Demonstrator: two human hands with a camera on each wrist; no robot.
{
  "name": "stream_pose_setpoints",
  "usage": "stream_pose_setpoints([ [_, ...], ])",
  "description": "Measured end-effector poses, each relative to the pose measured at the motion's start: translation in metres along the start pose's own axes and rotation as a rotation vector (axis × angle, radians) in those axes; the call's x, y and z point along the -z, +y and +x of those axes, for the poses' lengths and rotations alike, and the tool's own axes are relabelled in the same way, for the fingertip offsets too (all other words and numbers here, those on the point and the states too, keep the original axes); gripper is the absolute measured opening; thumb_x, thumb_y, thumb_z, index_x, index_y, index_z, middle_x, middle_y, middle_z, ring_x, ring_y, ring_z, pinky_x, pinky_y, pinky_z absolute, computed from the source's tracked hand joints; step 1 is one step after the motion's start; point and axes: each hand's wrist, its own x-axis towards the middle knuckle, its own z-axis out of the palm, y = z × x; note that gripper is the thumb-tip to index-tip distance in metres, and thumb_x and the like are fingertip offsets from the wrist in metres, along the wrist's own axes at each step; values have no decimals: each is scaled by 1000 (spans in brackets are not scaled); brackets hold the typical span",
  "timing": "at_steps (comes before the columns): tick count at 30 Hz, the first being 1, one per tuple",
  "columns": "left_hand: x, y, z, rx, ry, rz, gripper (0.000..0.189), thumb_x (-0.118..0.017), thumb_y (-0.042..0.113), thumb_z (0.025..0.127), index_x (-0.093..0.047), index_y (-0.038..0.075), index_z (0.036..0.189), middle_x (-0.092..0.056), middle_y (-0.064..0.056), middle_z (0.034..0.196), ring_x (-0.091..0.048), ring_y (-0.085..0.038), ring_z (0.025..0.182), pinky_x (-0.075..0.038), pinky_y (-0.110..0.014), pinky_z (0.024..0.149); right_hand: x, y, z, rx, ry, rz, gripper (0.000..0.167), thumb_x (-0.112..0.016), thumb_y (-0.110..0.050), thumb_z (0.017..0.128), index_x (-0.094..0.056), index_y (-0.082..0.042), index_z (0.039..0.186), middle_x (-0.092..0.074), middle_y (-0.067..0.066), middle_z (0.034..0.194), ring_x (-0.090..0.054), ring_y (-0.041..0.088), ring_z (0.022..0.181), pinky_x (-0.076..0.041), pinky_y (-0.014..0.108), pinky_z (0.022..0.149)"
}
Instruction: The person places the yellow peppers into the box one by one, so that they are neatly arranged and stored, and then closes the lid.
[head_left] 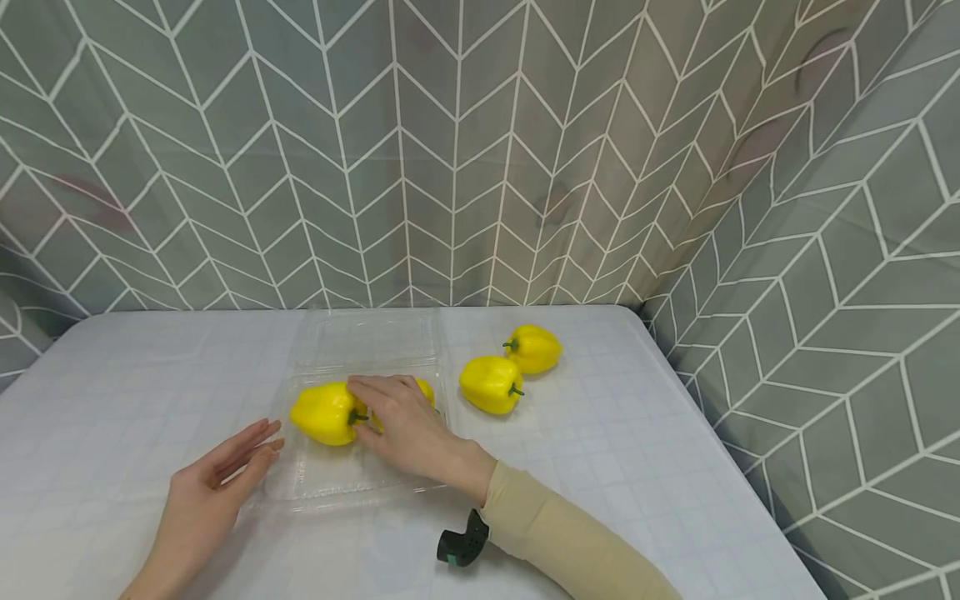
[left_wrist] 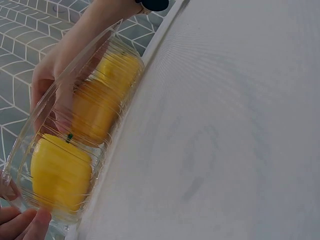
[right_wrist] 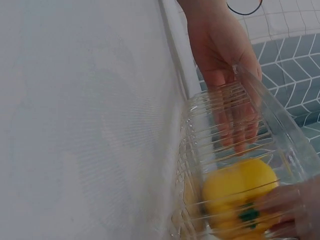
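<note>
On the table lies an open clear plastic clamshell container (head_left: 322, 483). A yellow bell pepper (head_left: 322, 414) rests on its side in the container's left part, green stem facing right. My right hand (head_left: 408, 425) reaches in from the right and grips another yellow bell pepper (left_wrist: 95, 112), mostly hidden under the palm in the head view. Its fingertips are at the stem end of the left pepper. More yellow (left_wrist: 120, 70) shows beyond it through the wall. My left hand (head_left: 217, 483) stands at the container's left edge, fingers extended, fingertips near the wall, holding nothing.
Two yellow bell peppers, one nearer (head_left: 489, 385) and one farther (head_left: 534, 348), lie right of the container. Its clear lid (head_left: 367, 337) is folded back towards the patterned curtain (head_left: 450, 167). A black wrist mount (head_left: 462, 542) sits by the right sleeve. The white table (head_left: 637, 467) ends at a slanting right edge.
</note>
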Motion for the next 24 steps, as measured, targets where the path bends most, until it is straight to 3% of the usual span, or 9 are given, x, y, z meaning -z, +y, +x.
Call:
stream_pose_setpoints([
  [8, 0, 1, 0, 12, 6, 11, 49, -61, 24, 101, -51, 7, 146, -65, -4, 135, -62, 15, 101, -51, -4, 79, -2, -1, 0, -21, 8, -18, 59, -73, -39, 90, -58, -8, 138, -60, 2, 140, -56, 15, 129, -40, 27, 110],
  [15, -1, 0, 1, -12, 15, -15, 49, -63, 18, 100, -52, 5, 145, -64, 18, 127, -59, 19, 100, -51, -4, 78, -6, 1, 2, -16, 41, -80, 58, -74, -43, 89, -60, -9, 134, -62, 1, 136, -57, 14, 126, -42, 26, 108],
  [24, -1, 1, 1, 9, 11, 29, 50, -61, 25, 101, -51, 6, 146, -64, -10, 136, -62, 15, 100, -51, -3, 78, -7, 1, 2, -9, 67, -99, 54, -75, -39, 89, -61, -8, 132, -63, 2, 135, -58, 15, 125, -43, 26, 107],
])
